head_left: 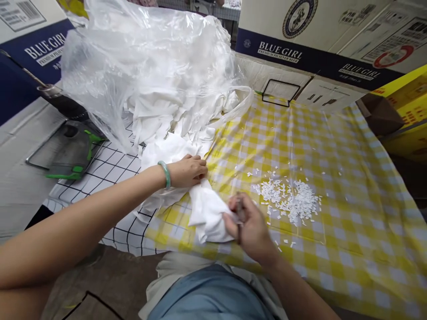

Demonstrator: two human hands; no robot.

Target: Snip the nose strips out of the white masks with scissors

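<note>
My left hand, with a green bangle at the wrist, is closed with its fingers bent down on one end of a piece of white cloth. That cloth lies on the yellow checked tablecloth, between my two hands. My right hand is blurred by motion. It is wrapped round a small metal tool whose kind I cannot make out, and its thumb meets the right edge of the cloth. Many small white pieces are scattered to the right of that hand.
A clear plastic bag full of white cloth pieces takes up the back left. Beer cartons stand at the back right. A grey and green device is at the left. The yellow checked tablecloth overlies a black-and-white grid cloth.
</note>
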